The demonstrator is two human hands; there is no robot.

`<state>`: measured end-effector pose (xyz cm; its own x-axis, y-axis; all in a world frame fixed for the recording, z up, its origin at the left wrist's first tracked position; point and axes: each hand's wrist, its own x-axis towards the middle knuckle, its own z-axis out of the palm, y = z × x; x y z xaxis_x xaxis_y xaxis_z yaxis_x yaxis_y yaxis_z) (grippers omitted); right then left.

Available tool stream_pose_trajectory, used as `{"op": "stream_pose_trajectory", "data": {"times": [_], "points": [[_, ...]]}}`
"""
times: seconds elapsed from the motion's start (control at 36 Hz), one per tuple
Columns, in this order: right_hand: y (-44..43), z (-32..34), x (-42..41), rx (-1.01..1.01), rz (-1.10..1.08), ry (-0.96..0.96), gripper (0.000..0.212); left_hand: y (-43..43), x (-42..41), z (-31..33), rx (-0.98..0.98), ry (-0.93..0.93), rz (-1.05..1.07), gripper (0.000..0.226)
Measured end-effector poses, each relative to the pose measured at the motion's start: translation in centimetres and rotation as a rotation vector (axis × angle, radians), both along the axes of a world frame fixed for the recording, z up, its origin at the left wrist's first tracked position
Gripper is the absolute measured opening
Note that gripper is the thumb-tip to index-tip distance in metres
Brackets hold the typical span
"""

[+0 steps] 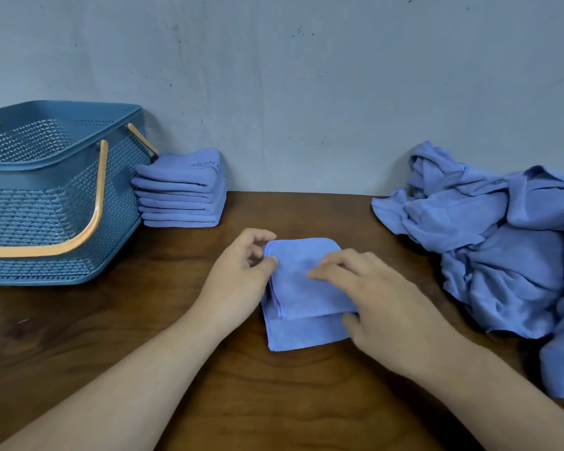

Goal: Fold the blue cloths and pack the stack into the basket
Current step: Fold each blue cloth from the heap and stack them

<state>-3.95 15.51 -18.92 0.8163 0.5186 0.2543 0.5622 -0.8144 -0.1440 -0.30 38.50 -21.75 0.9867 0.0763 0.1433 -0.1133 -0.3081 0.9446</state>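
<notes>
A blue cloth [302, 288], folded small, lies in the middle of the wooden table [111, 320]. My left hand [238, 275] pinches its upper left edge between thumb and fingers. My right hand [378, 297] lies on the cloth's right side, fingers stretched across the top and thumb at the lower right edge. A stack of several folded blue cloths [181, 190] stands against the wall beside the blue perforated basket [46, 203] at the far left. The basket looks empty as far as I can see.
A heap of unfolded blue cloths [502, 249] fills the right side of the table up to the wall. The basket's two tan handles [95, 219] are folded down outward. A grey wall [306, 76] closes the back edge.
</notes>
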Motion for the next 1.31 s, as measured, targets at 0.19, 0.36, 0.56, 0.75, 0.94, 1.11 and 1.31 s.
{"op": "stream_pose_trajectory", "data": {"times": [0.19, 0.36, 0.56, 0.75, 0.94, 1.11, 1.31], "points": [[-1.1, -0.1, 0.7, -0.011, -0.162, 0.141, 0.072, 0.1, 0.3, -0.1, 0.018, 0.054, 0.051, 0.018], [-1.4, 0.6, 0.9, -0.100, -0.193, 0.099, 0.048, 0.0, 0.1, 0.1, 0.003, 0.058, 0.088, 0.013], [-1.6, 0.8, 0.2, -0.209, -0.106, 0.176, 0.061, -0.3, -0.5, 0.0, 0.163, 0.006, 0.126, 0.030], [-1.5, -0.1, 0.6, 0.099, -0.085, 0.012, 0.052, -1.2, -1.7, 0.0, 0.595, -0.384, -0.089, 0.032], [-2.2, -2.0, 3.6, 0.291, 0.105, 0.239, 0.054, -1.8, -2.2, -0.7, 0.876, -0.074, -0.332, 0.069], [-3.0, -1.4, 3.5, -0.004, 0.076, 0.442, 0.071, -1.8, -2.3, -0.9, 0.805, -0.065, -0.290, 0.091], [-3.6, 0.1, 2.6, -0.010, -0.021, 0.296, 0.049, -1.5, -2.3, -0.5, 0.882, -0.027, -0.366, 0.093]]}}
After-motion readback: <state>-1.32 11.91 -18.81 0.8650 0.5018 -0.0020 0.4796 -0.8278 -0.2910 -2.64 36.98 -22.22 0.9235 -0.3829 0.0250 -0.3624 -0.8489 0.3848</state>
